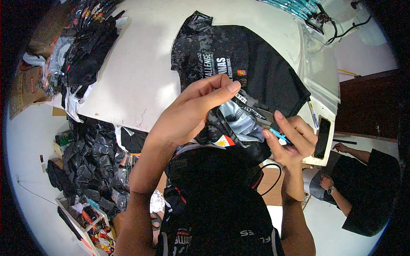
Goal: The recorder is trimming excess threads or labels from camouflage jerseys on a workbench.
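Observation:
A black jersey (pixel 267 55) with a grey camouflage pattern and white print lies on the white table, its near part gathered up towards me. My left hand (pixel 185 109) pinches a fold of the jersey between thumb and fingers. Close by on the right, my right hand (pixel 297 138) is closed around a small blue-handled tool (pixel 279 135), whose kind is partly hidden by the fingers. Between the hands, the pale grey inner side (pixel 243 121) of the fabric shows, next to a small flag patch (pixel 224 141).
Dark garments (pixel 87 55) and clear-wrapped packs are piled on the table's left. Black plastic bags (pixel 100 149) heap below. A phone (pixel 323 136) and a pen (pixel 314 114) lie at the table's right edge. Another person (pixel 371 192) in black is at the right.

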The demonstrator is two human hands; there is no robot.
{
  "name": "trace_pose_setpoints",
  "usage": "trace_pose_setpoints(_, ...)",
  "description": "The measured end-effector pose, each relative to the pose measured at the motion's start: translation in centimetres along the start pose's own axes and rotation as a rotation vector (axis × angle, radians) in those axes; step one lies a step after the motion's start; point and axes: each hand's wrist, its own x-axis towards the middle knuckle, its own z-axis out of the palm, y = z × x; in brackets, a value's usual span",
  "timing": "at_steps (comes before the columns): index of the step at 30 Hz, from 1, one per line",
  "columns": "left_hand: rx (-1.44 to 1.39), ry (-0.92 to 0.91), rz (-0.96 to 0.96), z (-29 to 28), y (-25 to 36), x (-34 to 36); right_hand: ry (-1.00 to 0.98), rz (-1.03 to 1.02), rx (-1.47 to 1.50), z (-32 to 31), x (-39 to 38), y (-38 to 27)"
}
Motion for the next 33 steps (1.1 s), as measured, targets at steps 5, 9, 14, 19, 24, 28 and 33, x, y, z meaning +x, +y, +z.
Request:
trace_pose_setpoints(5,0.266,0.038,0.160,-0.1,-0.1,0.2,-0.002,-0.086,-0.010,0.3,0.4,0.1)
trace_pose_setpoints(9,0.592,0.076,0.181,0.2,0.9,-0.4,-0.022,-0.046,-0.062,0.2,0.1,0.5)
trace_pose_setpoints(14,0.546,0.105,0.184,-0.3,0.3,-0.2,0.002,-0.075,0.011,0.3,0.0,0.9)
trace_pose_setpoints(19,0.356,0.097,0.153,-0.2,-0.1,0.1,0.000,-0.123,0.018,0.2,0.2,1.1)
trace_pose_setpoints(24,0.268,0.093,0.110,0.2,-0.3,0.1,0.032,-0.142,0.025,0.1,0.3,0.9)
trace_pose_setpoints(28,0.215,0.103,0.131,0.6,-0.4,0.1,0.005,-0.102,0.007,0.0,0.1,0.8)
trace_pose_setpoints(33,0.209,0.091,0.084,-0.1,-0.4,0.3,0.025,-0.080,0.030,-0.2,0.1,1.0)
